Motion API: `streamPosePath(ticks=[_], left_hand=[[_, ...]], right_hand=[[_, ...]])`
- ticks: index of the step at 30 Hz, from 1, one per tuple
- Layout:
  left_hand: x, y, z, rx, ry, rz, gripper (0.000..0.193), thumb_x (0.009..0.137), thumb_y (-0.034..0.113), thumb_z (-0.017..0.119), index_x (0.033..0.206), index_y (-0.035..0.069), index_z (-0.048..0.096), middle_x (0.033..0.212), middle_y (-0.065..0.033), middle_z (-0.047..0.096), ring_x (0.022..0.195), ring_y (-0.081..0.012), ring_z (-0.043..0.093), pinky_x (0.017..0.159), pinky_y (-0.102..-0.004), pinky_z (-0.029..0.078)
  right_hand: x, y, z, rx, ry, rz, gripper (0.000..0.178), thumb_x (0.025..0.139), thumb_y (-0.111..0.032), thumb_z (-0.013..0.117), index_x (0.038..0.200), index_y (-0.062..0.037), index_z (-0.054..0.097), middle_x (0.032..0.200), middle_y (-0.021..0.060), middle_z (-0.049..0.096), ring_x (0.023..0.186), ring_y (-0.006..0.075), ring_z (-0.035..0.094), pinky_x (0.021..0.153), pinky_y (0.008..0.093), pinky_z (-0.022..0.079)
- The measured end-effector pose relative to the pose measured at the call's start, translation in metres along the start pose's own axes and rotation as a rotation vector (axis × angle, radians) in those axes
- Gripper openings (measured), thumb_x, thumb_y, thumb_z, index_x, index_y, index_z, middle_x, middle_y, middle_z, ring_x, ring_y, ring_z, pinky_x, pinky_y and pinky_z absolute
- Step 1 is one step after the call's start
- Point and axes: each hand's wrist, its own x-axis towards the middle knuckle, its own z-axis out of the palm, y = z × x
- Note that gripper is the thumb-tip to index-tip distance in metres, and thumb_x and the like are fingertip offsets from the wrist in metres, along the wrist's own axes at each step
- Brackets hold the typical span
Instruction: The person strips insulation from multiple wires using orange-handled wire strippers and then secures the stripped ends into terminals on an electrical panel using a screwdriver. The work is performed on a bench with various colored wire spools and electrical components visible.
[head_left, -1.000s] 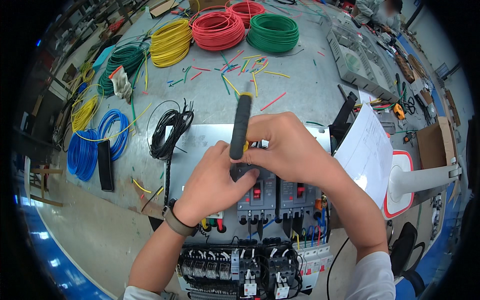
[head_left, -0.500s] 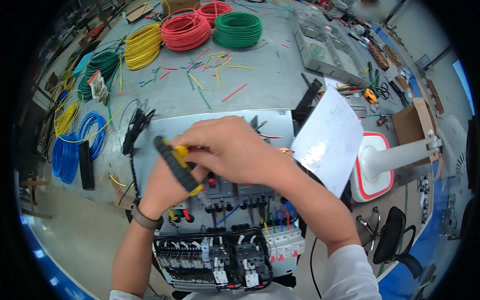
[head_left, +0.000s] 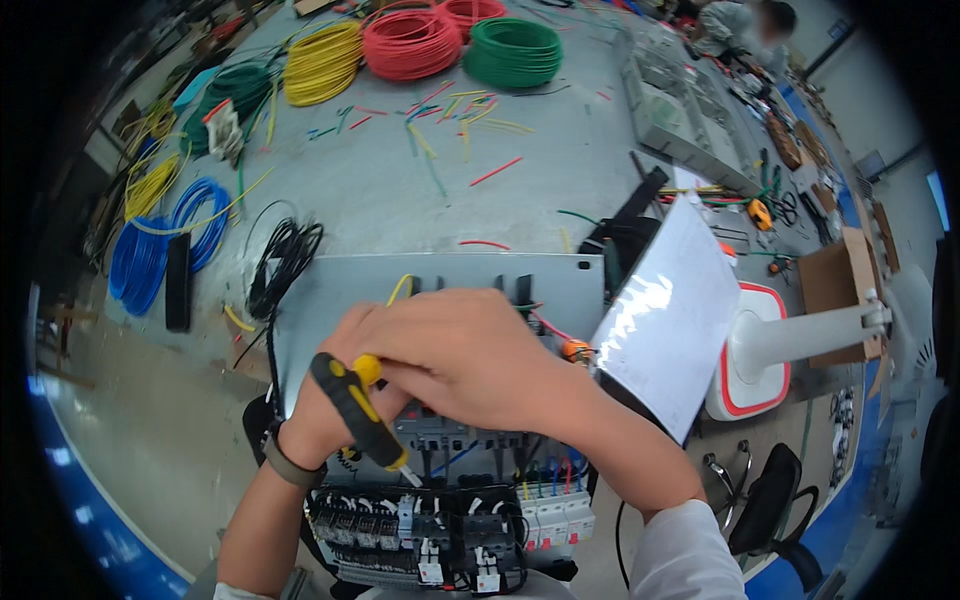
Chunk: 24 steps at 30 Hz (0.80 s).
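My right hand [head_left: 470,350] reaches across to the left, over the grey mounting plate [head_left: 330,290] of an electrical panel. Its fingers curl around a black and yellow screwdriver [head_left: 360,410], whose metal shaft points down to the right. A rounded yellow end [head_left: 367,369] sticks out by the same fingers; what it belongs to is hidden. Beneath and behind them is my left hand [head_left: 320,405], its fingers covered by the right. Below the hands are grey circuit breakers [head_left: 435,432], black contactors and relays [head_left: 350,515], and a row of white breakers [head_left: 555,520].
Red [head_left: 412,45], yellow [head_left: 322,65] and green [head_left: 513,52] wire coils lie at the back, with cut wire bits before them. A sheet in a clear sleeve [head_left: 665,320] leans beside a white stand [head_left: 755,345] on the right. A person [head_left: 735,30] is at the far right.
The view has shifted, so the panel's top edge and the bench sit differently. The screwdriver has tilted, and its metal shaft now shows clearly. Both hands stay together over the panel.
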Motion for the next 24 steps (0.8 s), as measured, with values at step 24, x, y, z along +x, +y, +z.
streamPosePath(ticks=[24], left_hand=[[0.026, -0.014, -0.038, -0.134, -0.26, -0.165, 0.041, 0.082, 0.017, 0.081, 0.116, 0.004, 0.063, 0.113, -0.0159, 0.062, 0.108, -0.038, 0.062, 0.093, -0.0437, 0.051]], right_hand=[[-0.005, -0.006, -0.009, -0.3, -0.098, 0.16, 0.034, 0.076, -0.006, 0.083, 0.108, -0.0127, 0.077, 0.115, 0.0099, 0.075, 0.102, 0.0333, 0.072, 0.09, 0.0378, 0.054]])
